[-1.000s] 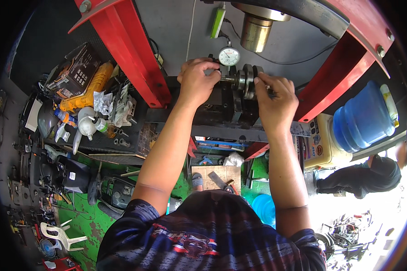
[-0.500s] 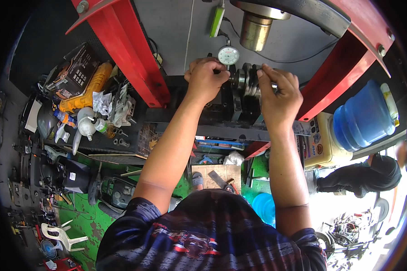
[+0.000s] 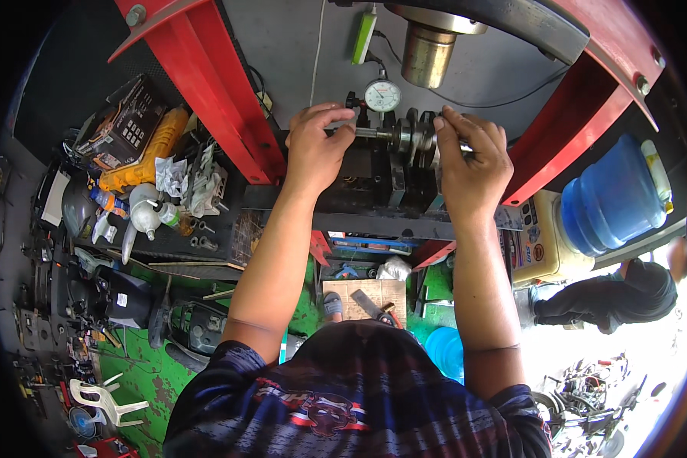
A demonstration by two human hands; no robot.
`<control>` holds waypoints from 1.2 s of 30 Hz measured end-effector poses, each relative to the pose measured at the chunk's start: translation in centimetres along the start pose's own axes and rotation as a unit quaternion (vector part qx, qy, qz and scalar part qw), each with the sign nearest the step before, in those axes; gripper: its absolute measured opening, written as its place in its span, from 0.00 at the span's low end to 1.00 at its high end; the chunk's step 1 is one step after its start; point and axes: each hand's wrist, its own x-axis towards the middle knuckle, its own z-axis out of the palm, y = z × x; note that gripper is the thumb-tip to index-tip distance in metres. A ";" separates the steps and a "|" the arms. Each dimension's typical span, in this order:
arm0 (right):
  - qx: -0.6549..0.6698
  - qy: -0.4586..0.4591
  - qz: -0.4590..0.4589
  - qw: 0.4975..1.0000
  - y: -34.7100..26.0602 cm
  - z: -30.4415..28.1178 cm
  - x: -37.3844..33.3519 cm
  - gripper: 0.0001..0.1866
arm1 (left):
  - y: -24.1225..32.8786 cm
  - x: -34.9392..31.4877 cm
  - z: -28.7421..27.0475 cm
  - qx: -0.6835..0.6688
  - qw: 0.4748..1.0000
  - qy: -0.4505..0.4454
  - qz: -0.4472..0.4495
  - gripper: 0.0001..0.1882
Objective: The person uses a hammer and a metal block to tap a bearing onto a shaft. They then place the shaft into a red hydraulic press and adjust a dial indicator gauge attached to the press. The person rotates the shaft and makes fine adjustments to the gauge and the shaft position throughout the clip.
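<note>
A metal crankshaft (image 3: 406, 138) lies crosswise on dark upright supports (image 3: 396, 183) on the press bed. My left hand (image 3: 317, 149) has its thumb and fingers closed about the tip of the thin left shaft. On the opposite side, the fingers of my right hand (image 3: 477, 156) grip the right end, and that end is largely hidden behind them. Just above the crankshaft stands a round white-faced dial gauge (image 3: 382, 96), with a black knob (image 3: 352, 100) to its left. Where its probe touches is too small to make out.
Red press posts (image 3: 221, 91) rise on both sides; a brass-coloured ram (image 3: 427, 57) hangs above. On the left bench are a dark box (image 3: 122, 126), a yellow case (image 3: 149, 153) and bottles. A blue water jug (image 3: 611, 198) and a beige canister (image 3: 546, 240) stand right, near another person (image 3: 611, 298).
My left hand has moved left along the shaft to its outer end, uncovering the thin shaft and the gauge's black knob. My right hand stays at the right end.
</note>
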 end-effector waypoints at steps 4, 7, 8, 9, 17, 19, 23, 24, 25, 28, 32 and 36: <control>-0.002 -0.019 -0.015 1.000 2.2 0.9 -0.3 0.08 | 1.2 -1.0 -0.8 -0.048 0.998 0.044 0.011 0.11; -0.011 -0.069 0.028 0.997 2.5 0.9 -1.0 0.08 | 1.5 -2.2 -1.5 -0.071 0.996 0.057 0.004 0.10; -0.007 -0.056 0.022 0.998 2.3 0.8 -1.0 0.08 | 1.6 -2.6 -1.8 -0.069 0.996 0.058 0.000 0.10; -0.003 -0.044 0.017 0.999 1.8 0.5 -0.9 0.08 | 1.6 -3.0 -2.0 -0.067 0.996 0.058 -0.003 0.10; 0.015 -0.052 0.027 0.998 2.3 1.0 -0.5 0.08 | -1.3 -6.0 -1.7 -0.263 0.959 0.072 -0.079 0.12; 0.001 -0.066 0.040 0.997 2.5 0.8 -0.8 0.08 | -1.9 -6.7 -1.7 -0.297 0.949 0.057 -0.092 0.13; 0.028 -0.004 0.026 0.999 0.4 0.2 -0.3 0.08 | -2.9 -8.3 -2.1 -0.306 0.943 0.030 -0.123 0.13; 0.035 0.018 0.019 0.999 0.2 0.2 -0.2 0.08 | -3.0 -8.6 -2.2 -0.307 0.942 0.023 -0.134 0.13; 0.024 0.006 0.014 1.000 0.6 0.3 -0.2 0.08 | -2.9 -8.8 -2.2 -0.301 0.943 0.021 -0.138 0.12; 0.008 -0.048 0.028 0.998 2.5 1.3 -0.6 0.09 | -2.8 -9.1 -2.3 -0.291 0.945 0.017 -0.148 0.12; 0.020 -0.042 0.062 0.997 1.6 0.7 -0.6 0.09 | -2.7 -9.1 -2.6 -0.297 0.943 0.018 -0.148 0.13; 0.033 0.000 0.033 0.999 0.8 0.6 -0.4 0.08 | -2.2 -9.0 -2.6 -0.288 0.945 0.026 -0.153 0.11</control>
